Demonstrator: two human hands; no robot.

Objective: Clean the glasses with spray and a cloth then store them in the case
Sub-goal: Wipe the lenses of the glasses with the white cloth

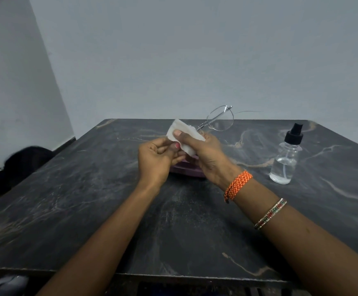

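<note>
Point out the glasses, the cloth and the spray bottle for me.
glasses (220,118): head view, on the exposed round lens.
cloth (184,130): head view, on the white fold above the thumb.
spray bottle (285,161): head view, on the clear body below the black cap.

Lighting dim, even and cool; source not determinable. Shadows soft and faint. No glare on the dark table (88,210). Wide-angle bending evident at frame edges. Left edge blurred; centre reasonably sharp.
</note>
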